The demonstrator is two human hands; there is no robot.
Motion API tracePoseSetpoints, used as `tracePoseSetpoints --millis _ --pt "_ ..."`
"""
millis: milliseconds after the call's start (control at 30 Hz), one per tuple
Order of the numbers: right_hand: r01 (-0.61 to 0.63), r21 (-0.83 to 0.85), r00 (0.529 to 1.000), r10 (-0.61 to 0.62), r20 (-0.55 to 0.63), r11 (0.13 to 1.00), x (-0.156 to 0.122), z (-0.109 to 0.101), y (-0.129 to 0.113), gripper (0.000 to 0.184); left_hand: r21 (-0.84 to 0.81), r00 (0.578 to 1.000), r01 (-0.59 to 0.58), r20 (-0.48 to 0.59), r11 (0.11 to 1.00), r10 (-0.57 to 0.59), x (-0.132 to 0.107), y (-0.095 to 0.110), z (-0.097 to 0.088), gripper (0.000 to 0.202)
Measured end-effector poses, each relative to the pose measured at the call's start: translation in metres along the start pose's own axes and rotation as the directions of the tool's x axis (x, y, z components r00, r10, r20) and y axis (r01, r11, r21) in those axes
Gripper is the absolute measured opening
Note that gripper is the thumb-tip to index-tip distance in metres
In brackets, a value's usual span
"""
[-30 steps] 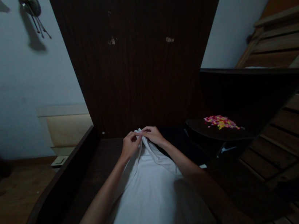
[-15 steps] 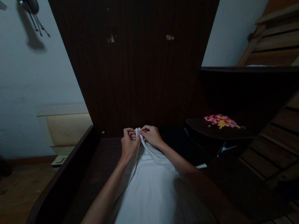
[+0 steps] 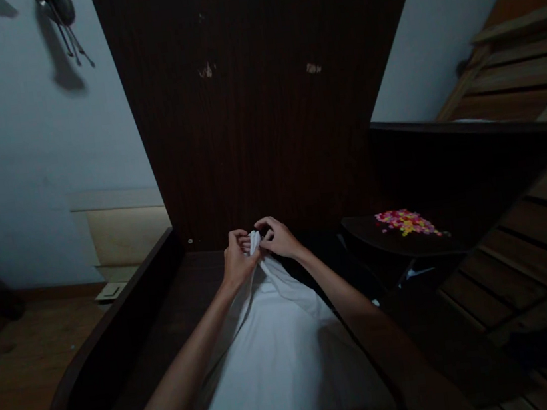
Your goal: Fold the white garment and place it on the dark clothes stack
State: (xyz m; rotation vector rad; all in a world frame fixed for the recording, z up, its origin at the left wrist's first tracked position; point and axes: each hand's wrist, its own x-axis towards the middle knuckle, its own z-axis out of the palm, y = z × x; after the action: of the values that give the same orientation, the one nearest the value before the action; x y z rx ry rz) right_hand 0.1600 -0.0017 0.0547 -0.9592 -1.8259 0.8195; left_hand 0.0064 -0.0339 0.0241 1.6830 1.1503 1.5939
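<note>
A white cloth garment (image 3: 273,353) lies spread over the dark desk top, with its far end gathered up into a narrow, folded peak. My left hand (image 3: 240,258) pinches that bunched peak between thumb and curled fingers. Just right of the peak is my right hand (image 3: 281,239), its thumb and forefinger curved and apart. Its fingertips are beside the cloth, and I see nothing clearly held in them. The garment's near edge runs along the bottom of the view in shadow.
A tall dark wooden panel (image 3: 252,120) rises behind my hands. On the right, a dark shelf (image 3: 367,229) carries a pile of pink and yellow bits (image 3: 409,222). A raised dark side board (image 3: 114,333) borders the left. Wooden slats (image 3: 532,251) stand at far right.
My right hand has come off the gathered cloth, lifting slightly up and right with its fingers parting. My left hand still grips the peak.
</note>
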Motion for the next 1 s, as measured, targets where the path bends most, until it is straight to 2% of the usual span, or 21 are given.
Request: tracePoseSetpoints --millis 67,100,167,233,367,467,533,633,767,900,1000 --pt "0.023 0.008 0.996 -0.024 0.091 1.0 0.008 -0.005 -0.003 0.058 -0.02 1.0 0.003 0.004 1.0 -0.003 0.001 0.003 0.0 0.045" --pt "-0.001 0.026 0.985 -0.004 0.172 1.0 0.012 -0.008 -0.004 0.058 -0.028 1.0 0.007 0.007 1.0 -0.007 0.001 0.005 0.0 0.044" --pt "-0.077 0.051 0.945 0.056 0.322 0.996 0.02 -0.012 -0.006 0.047 -0.039 1.0 0.013 0.0 0.999 -0.013 0.001 0.007 0.0 0.042" --pt "-0.116 0.055 0.923 0.087 0.374 0.992 0.027 -0.016 -0.007 0.034 -0.04 1.0 0.003 -0.011 0.999 -0.004 0.002 0.009 -0.002 0.041" --pt "-0.098 0.078 0.937 0.066 0.342 0.992 0.034 -0.021 -0.008 0.019 0.032 0.996 -0.071 -0.043 0.997 0.073 0.002 0.014 -0.005 0.032" --pt "-0.095 0.075 0.95 0.068 0.304 0.993 0.035 -0.021 -0.006 0.016 0.213 0.987 -0.125 -0.072 0.969 0.144 -0.006 0.019 -0.006 0.026" --pt "-0.096 0.074 0.959 0.072 0.275 0.993 0.036 -0.02 -0.005 0.015 0.324 0.986 -0.122 -0.065 0.938 0.151 -0.019 0.021 -0.005 0.026" --pt "-0.098 0.082 0.966 0.075 0.247 0.992 0.037 -0.018 -0.003 0.014 0.428 0.992 -0.075 -0.056 0.901 0.109 -0.049 0.016 0.003 0.033" --pt "-0.101 0.08 0.97 0.08 0.231 0.992 0.038 -0.016 -0.003 0.013 0.533 0.994 0.009 -0.099 0.846 0.051 -0.081 0.012 0.018 0.038" --pt "-0.108 0.057 0.969 0.092 0.231 0.993 0.038 -0.015 -0.004 0.012 0.611 0.987 0.154 -0.14 0.776 -0.085 -0.091 0.022 0.033 0.033" --pt "-0.104 0.036 0.971 0.094 0.221 0.994 0.037 -0.016 -0.005 0.011 0.661 0.976 0.216 -0.16 0.719 -0.146 -0.091 0.028 0.041 0.034"
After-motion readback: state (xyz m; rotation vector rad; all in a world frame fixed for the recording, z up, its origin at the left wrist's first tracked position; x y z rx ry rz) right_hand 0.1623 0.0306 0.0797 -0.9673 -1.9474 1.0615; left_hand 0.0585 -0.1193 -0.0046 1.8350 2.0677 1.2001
